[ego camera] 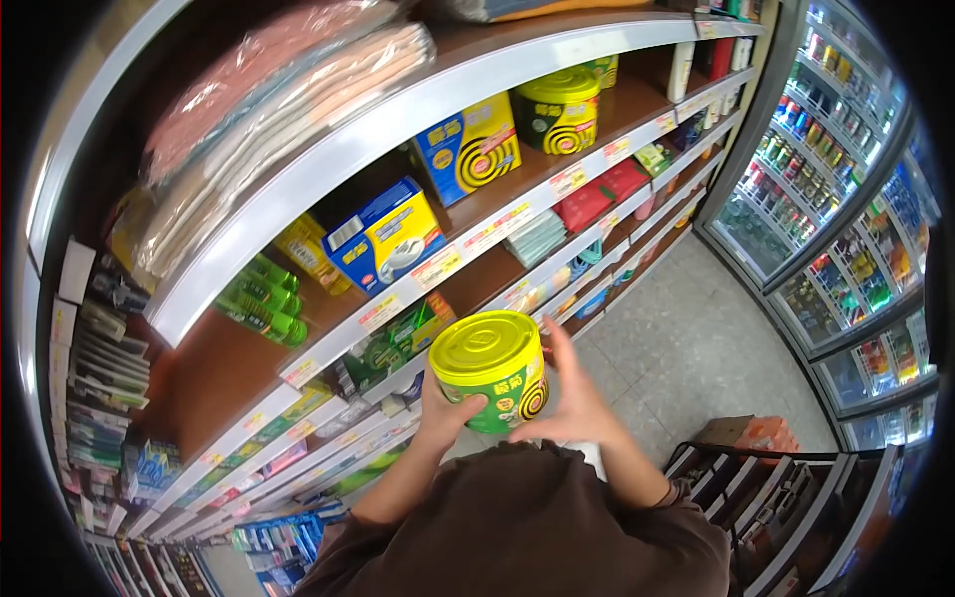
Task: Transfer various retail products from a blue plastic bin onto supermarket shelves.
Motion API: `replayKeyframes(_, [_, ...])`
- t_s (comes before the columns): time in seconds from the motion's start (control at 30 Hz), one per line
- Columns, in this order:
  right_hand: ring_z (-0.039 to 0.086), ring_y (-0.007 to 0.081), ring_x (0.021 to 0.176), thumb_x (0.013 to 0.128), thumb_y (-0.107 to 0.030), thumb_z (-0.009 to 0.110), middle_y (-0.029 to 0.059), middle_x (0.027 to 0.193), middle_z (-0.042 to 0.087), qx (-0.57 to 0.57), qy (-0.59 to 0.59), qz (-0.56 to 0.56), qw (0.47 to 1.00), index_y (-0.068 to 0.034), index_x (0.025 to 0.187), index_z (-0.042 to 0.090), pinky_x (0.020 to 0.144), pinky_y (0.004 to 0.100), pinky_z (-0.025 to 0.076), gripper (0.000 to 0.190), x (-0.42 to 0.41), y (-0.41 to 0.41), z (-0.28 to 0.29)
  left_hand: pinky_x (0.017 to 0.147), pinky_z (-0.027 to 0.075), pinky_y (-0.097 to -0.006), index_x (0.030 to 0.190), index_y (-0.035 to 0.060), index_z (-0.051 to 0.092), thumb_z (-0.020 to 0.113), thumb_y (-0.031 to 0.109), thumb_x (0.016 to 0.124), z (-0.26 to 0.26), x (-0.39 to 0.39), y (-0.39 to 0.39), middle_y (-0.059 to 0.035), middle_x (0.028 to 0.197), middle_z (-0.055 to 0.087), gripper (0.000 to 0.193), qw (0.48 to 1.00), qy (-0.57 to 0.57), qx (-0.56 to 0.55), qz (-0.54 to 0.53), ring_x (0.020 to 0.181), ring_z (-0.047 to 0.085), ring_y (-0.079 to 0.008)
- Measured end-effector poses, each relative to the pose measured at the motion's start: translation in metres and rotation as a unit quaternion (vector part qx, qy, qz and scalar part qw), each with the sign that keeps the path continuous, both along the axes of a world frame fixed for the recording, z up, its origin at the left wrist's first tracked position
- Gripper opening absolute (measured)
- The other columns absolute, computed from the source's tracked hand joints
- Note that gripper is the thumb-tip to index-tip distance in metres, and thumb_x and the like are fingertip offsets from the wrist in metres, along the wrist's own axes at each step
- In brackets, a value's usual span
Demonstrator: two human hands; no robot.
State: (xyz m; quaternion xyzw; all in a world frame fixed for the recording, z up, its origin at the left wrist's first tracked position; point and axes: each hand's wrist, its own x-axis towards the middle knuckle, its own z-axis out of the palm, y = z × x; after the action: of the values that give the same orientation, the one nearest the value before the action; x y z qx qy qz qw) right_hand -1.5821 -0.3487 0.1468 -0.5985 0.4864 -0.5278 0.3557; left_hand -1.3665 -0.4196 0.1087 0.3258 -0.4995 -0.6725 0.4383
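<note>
A green plastic tub with a yellow lid point(489, 373), printed with a black-and-yellow spiral like a mosquito coil, is held in front of my body. My left hand point(446, 414) grips it from the left, thumb across its front. On the other side, my right hand point(571, 399) has its thumb and fingers spread; a gap shows between palm and tub, and whether a fingertip touches it I cannot tell. A similar tub with a dark body and yellow lid point(559, 108) stands on the shelf ahead, beside a blue-and-yellow spiral-printed box point(468, 149).
Along the brown shelf point(224, 373) stand a blue-and-yellow box point(384, 235) and green bottles point(265, 302). Plastic-wrapped folded textiles point(291, 97) lie above. Glass-door drink coolers point(813, 149) line the right. A low rack point(776, 507) stands close by my right side, on the tiled floor point(694, 321).
</note>
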Motion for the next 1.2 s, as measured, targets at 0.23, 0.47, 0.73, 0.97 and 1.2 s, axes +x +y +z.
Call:
replayKeyframes(0.23, [0.042,0.0291,0.138,0.055,-0.025,0.098,0.0195,0.147,0.041,-0.089,-0.147,-0.124,0.977,0.001,0.153,0.014,0.114,0.0424,0.036,0.131,-0.007,-0.005,-0.02,0.118,0.026,-0.0426,0.157,0.0003,0.012,0.062,0.052,0.088,0.053,-0.041,-0.007,-0.0199,0.157,0.029,0.1,0.984,-0.042,-0.155,-0.079,0.145,0.031,-0.0279])
replayKeyframes(0.47, [0.046,0.0277,0.131,0.057,-0.016,0.094,0.0153,0.141,0.043,-0.252,-0.151,-0.354,0.888,-0.002,0.152,0.019,0.112,0.0421,0.037,0.123,-0.105,-0.094,0.011,0.106,0.043,-0.0402,0.139,0.0017,0.051,0.073,0.021,0.088,0.056,-0.006,0.005,-0.0149,0.135,0.058,0.059,0.923,-0.238,-0.277,-0.123,0.125,0.056,-0.0255])
replayKeyframes(0.73, [0.045,0.0321,0.133,0.055,-0.027,0.097,0.0217,0.143,0.043,-0.299,0.031,-0.544,0.783,0.001,0.151,0.024,0.112,0.0416,0.037,0.124,-0.219,-0.191,0.056,0.089,0.055,-0.0435,0.127,0.0026,0.06,0.076,0.034,0.083,-0.052,0.12,0.069,-0.0188,0.115,0.07,0.056,0.812,-0.543,-0.209,-0.042,0.104,0.068,-0.0361])
replayKeyframes(0.97, [0.043,0.0363,0.135,0.055,-0.031,0.096,0.0248,0.146,0.04,-0.322,0.101,-0.523,0.783,0.003,0.151,0.024,0.114,0.0428,0.035,0.125,-0.261,-0.273,0.068,0.096,0.051,-0.0467,0.134,0.0036,0.057,0.07,0.049,0.084,-0.116,0.164,0.113,-0.019,0.121,0.068,0.069,0.773,-0.633,-0.008,-0.036,0.112,0.064,-0.039])
replayKeyframes(1.2, [0.049,0.0425,0.126,0.058,-0.028,0.094,0.0287,0.138,0.047,-0.336,0.211,-0.457,0.796,0.0,0.154,0.026,0.107,0.0464,0.041,0.12,-0.269,-0.318,0.083,0.097,0.05,-0.0462,0.134,0.004,0.057,0.07,0.045,0.084,-0.105,0.138,0.106,-0.0196,0.121,0.068,0.066,0.791,-0.611,-0.027,-0.017,0.115,0.062,-0.0389])
